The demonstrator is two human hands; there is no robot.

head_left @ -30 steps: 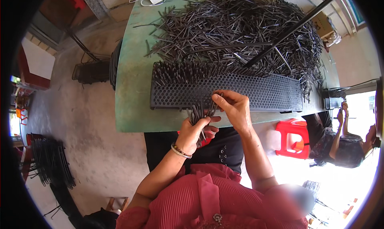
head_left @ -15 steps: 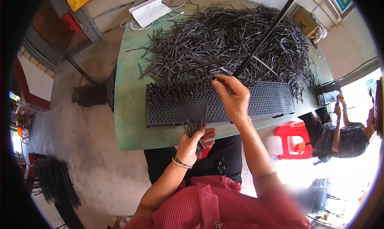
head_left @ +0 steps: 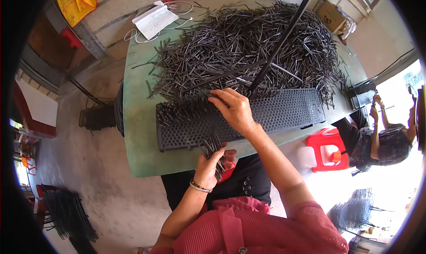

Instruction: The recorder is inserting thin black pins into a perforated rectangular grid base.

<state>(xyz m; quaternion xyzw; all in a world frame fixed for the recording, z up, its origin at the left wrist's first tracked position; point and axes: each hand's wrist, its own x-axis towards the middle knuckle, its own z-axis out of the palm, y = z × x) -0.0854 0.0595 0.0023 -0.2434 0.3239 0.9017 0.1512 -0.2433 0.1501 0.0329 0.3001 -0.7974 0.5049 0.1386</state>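
Note:
My left hand (head_left: 210, 165) is closed around a bundle of thin dark sticks (head_left: 213, 148), just in front of a long black perforated rack (head_left: 284, 112). Many similar sticks (head_left: 184, 110) stand upright in the holes along the rack's left and rear part. Over the rack, my right hand (head_left: 235, 110) has its thumb and forefinger pinched together beside those standing sticks. Whatever lies between its fingertips is too small to make out. The rack's right part shows bare holes.
A large heap of loose dark sticks (head_left: 239, 45) covers the green table (head_left: 142, 152) behind the rack. A slanting black pole (head_left: 284, 37) rises over it. Paper (head_left: 155, 21) and a white cable lie far left. On the right are a red stool (head_left: 327, 152) and another person (head_left: 381, 143).
My right hand has moved left along the rack to the standing sticks. My left hand keeps its bundle near the front edge. The whole view has shifted slightly.

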